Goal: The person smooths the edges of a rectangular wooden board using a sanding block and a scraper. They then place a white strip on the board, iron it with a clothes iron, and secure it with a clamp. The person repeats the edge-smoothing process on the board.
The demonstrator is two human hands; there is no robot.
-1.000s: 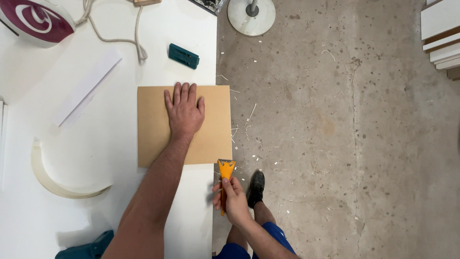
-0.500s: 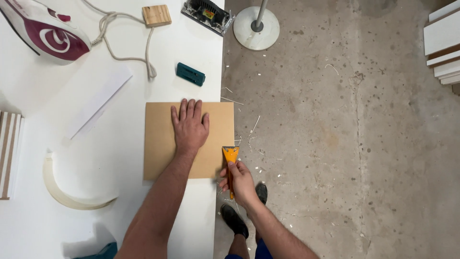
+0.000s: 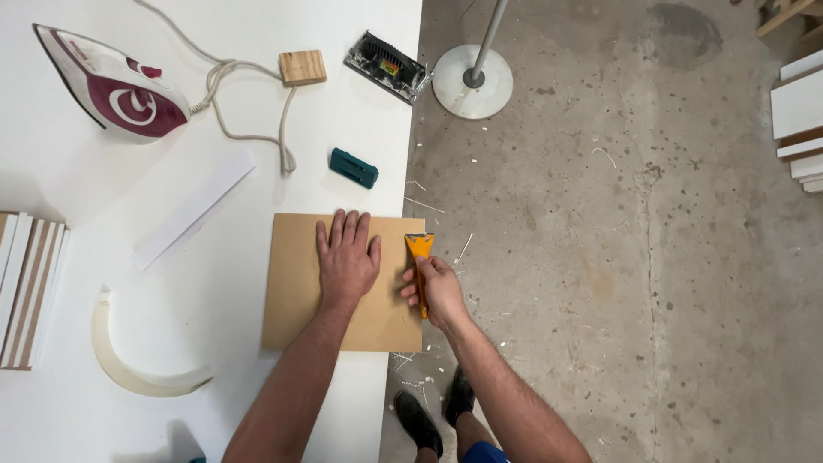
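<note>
A brown rectangular board (image 3: 296, 287) lies flat at the right edge of the white table (image 3: 214, 403), slightly overhanging it. My left hand (image 3: 347, 257) presses flat on the board, fingers spread. My right hand (image 3: 439, 290) grips an orange scraper (image 3: 419, 249) by its handle. The scraper's blade end sits against the board's right edge, near its far corner.
On the table lie a maroon-and-white iron (image 3: 111, 81) with its cord (image 3: 249, 103), a small wooden block (image 3: 303, 67), a black device (image 3: 386, 67), a teal tool (image 3: 354, 167), a white strip (image 3: 193, 210), a curved white band (image 3: 129, 364) and stacked panels (image 3: 30, 287). A lamp base (image 3: 472, 81) stands on the concrete floor.
My right hand has slid the orange scraper along the board's right edge, away from me, toward the far corner. My left hand stays pressed on the board.
</note>
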